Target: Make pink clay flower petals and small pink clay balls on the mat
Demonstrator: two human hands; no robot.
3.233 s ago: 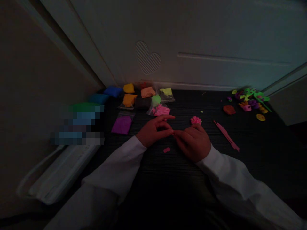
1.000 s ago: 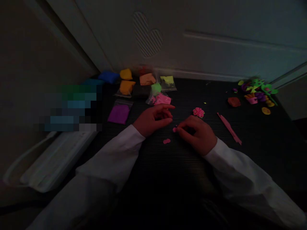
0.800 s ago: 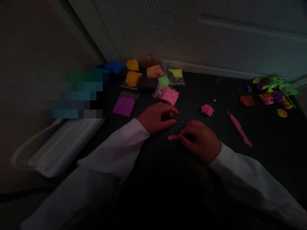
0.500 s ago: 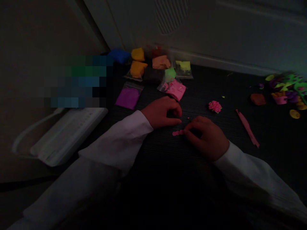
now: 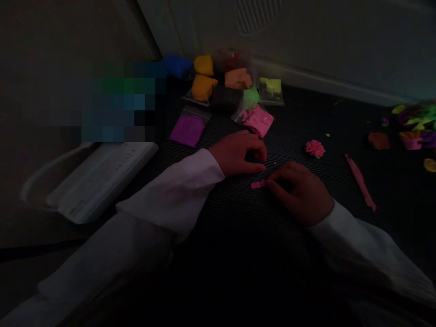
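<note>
A short row of flattened pink clay discs lies on the dark ridged tabletop. My right hand has its thumb and forefinger closed at the row's right end, covering that part. Just above and left of the row rests my left hand, its thumb and curled fingers apart with nothing between them. A tiny pink clay ball sits between the two hands. Farther right are a pink ruffled clay flower and a pink clay tool.
Bags of coloured clay stand at the back, among them a purple bag and a pink bag. A white power strip lies at the left. Colourful clay pieces and a reddish-brown lump are at the far right.
The whole view has shifted, so things appear farther right and slightly higher. My right fingers stay at the row's right end, and my left hand keeps nearly the same pose.
</note>
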